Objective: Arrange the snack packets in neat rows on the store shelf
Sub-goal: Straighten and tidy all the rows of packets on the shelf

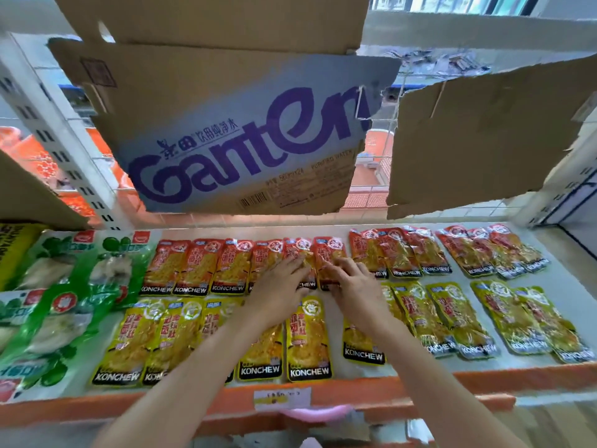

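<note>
Fingers (298, 261) on red packet (332, 253), seemingly flat.

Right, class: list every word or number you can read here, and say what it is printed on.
"Ganten": cardboard box above the shelf.
"KONCHEW": red packets and yellow packets.
Chinese characters on box and packets: present, not read here.
Small print and barcode on the box, green packets, shelf tag: too blurred.

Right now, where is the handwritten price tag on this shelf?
In the head view, the price tag is stuck on the orange front edge of the shelf, near the middle, between the two forearms and just below the front row of yellow packets.
</note>
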Motion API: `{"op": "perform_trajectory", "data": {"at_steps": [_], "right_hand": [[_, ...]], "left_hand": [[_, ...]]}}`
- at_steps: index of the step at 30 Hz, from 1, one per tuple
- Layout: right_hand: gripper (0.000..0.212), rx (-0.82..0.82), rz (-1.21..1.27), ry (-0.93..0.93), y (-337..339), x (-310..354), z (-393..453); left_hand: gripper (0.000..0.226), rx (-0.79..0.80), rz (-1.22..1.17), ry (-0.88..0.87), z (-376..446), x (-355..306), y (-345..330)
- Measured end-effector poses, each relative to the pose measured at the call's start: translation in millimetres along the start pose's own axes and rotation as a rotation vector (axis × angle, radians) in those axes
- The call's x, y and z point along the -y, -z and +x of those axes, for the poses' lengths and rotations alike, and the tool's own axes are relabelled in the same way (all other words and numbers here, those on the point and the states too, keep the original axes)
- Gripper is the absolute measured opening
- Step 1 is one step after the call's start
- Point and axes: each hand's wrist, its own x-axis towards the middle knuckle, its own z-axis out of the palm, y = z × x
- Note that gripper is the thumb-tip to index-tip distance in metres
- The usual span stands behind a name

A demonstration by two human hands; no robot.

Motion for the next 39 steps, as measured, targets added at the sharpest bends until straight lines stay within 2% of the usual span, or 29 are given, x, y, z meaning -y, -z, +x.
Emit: {"op": "perform_trajectory", "data": {"at_steps": [4,9,12,14,16,24,26,28,32,36,39], "right_hand": [[0.043,-0.022,0.062,0.047,4,-5,-4],[0.044,-0.008,0.055,-0.026,12,-30,-43],[0.045,-0.076,0.010,0.002,5,-37,-70],[0.052,-0.111,0.024,0.072,-1,-37,-79],[0.061,-0.116,0.010,0.134,-5,-32,-82],[0.065,-0.079,0.070,0.166,-2,-23,-76],[0.063,-0.094,0.091,0.172,-3,-24,-77],[0.051,-0.132,0.151,0.173,-3,-28,-77],[0.038,-0.205,0.175,0.130,6,-56,-79],[0.043,-0.112,0.093,0.135,12,-92,-84],[0.046,-0.080,0.015,0.100,15,-95,-91]], "left_hand": [[0.050,-0.040,-0.051,0.017,-5,-4,0],[0.053,-0.167,-0.098,0.121,-39,-23,-9],[0.065,-0.139,-0.036,0.117,-68,-41,-24],[0.083,-0.122,0.050,0.047,-79,-48,-33],[0.092,-0.109,0.031,0.031,-83,-46,-41],[0.063,-0.108,-0.039,0.088,-82,-56,-39],[0.069,-0.191,-0.067,0.125,-79,-70,-37],[0.076,-0.218,-0.099,0.136,-72,-85,-38],[0.068,-0.124,-0.067,0.061,-59,-106,-45],[0.070,-0.013,0.018,0.045,-54,-100,-45],[0.071,-0.018,-0.013,0.050,-53,-96,-43]]}}
